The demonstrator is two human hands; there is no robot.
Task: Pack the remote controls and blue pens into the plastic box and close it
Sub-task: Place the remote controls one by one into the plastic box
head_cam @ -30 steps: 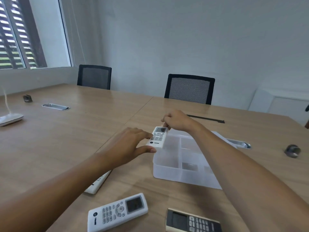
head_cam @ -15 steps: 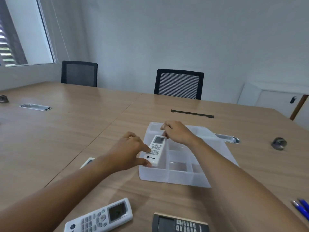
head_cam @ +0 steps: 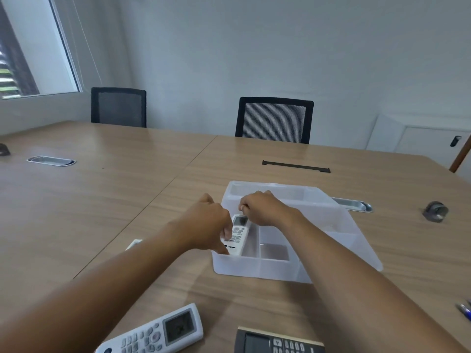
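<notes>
Head view: a white remote point(head_cam: 237, 235) is held by the left hand point(head_cam: 207, 225) and right hand point(head_cam: 265, 208) inside the plastic box point(head_cam: 339, 225), in its left compartment.

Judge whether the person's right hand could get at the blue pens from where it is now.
Probably yes. The right hand is over the plastic box, and the blue pens lie on bare table on the same side, with nothing between; it must first let go of the white remote.

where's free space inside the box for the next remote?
Left long slot of the plastic box is crowded: white remote plus left hand and right hand. Free: the small front-middle compartment beside it and the far-left compartment. The right side is partly hidden by the forearm.
</notes>
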